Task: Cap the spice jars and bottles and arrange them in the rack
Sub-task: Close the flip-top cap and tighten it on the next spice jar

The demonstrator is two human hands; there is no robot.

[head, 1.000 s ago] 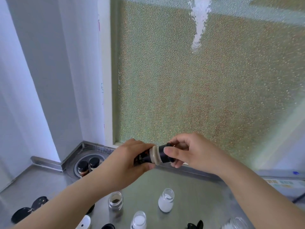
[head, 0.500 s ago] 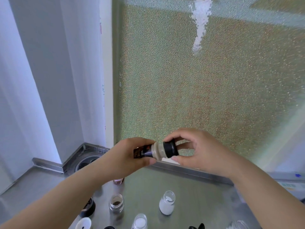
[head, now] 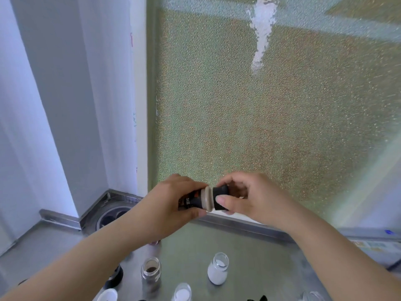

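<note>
I hold a dark spice bottle on its side in mid-air, in front of a frosted window. My left hand grips its labelled body. My right hand pinches the black cap on the bottle's beige neck, thumb in front and fingers curled behind. On the steel counter below stand uncapped jars: one with brown spice, one with white powder, and another with white powder at the bottom edge.
A round metal rack sits in the counter's back-left corner, partly hidden by my left arm. A black lid and a white lid lie bottom left. The steel counter ends at the window ledge.
My view has tilted up, so the counter items sit lower in frame. Both hands stay on the bottle; my right hand has shifted its hold around the cap.
</note>
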